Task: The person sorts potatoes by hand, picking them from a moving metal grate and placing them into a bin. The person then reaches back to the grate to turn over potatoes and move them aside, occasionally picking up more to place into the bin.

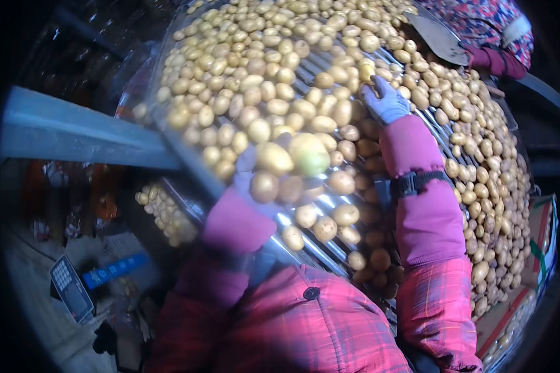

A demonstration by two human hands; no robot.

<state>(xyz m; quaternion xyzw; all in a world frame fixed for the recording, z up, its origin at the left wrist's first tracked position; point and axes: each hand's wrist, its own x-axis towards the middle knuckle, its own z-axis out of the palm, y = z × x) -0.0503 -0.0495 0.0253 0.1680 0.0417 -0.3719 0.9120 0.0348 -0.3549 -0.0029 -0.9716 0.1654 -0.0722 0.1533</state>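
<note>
Potatoes cover a sloping rack of metal bars (330, 248). My left hand (249, 177), gloved and blurred, is at the left side of the rack, beside and partly behind a group of larger potatoes (274, 158). One of these potatoes (310, 155) has a greenish patch. The blur hides how its fingers are set. My right hand (386, 101), in a light purple glove, reaches to the upper middle of the rack. Its fingers are spread and touch the potatoes by a yellowish potato (366, 71).
A blue-grey metal beam (87, 133) runs in from the left. At the top right, another person's sleeve (501, 62) is beside a metal scoop (438, 38). A keypad device (72, 289) stands at the lower left. Boxes (510, 317) line the right edge.
</note>
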